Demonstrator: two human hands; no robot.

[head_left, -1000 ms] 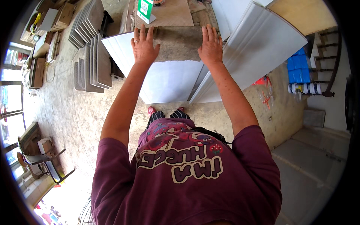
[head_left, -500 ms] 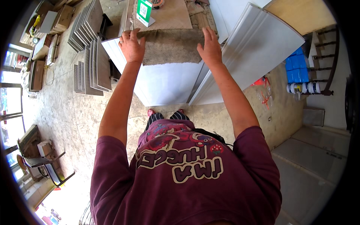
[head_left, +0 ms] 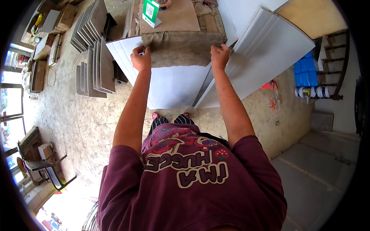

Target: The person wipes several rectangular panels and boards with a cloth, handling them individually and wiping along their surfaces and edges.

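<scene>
A grey-brown, stained cloth [head_left: 179,50] hangs over the top edge of an upright white panel [head_left: 175,84] in front of me. At its left edge, my left hand [head_left: 141,59] is closed in a pinch on the cloth. My right hand [head_left: 219,57] pinches the cloth's right edge, fingers curled together. Both arms reach straight forward. Just beyond the cloth is a brown board surface [head_left: 173,17] with a green-and-white stand-up code card [head_left: 150,12] on it.
A large pale ridged panel [head_left: 258,57] leans close at my right. Several grey tile samples [head_left: 102,65] stand in racks to the left. Blue packages [head_left: 305,71] and white rolls or tubs [head_left: 312,91] sit by a dark railing [head_left: 341,65] at far right. A chair [head_left: 50,169] stands lower left.
Both hands have come down and nearer to me, from lying spread at the cloth's top corners to pinching its side edges. The cloth looks spread wider along its top.
</scene>
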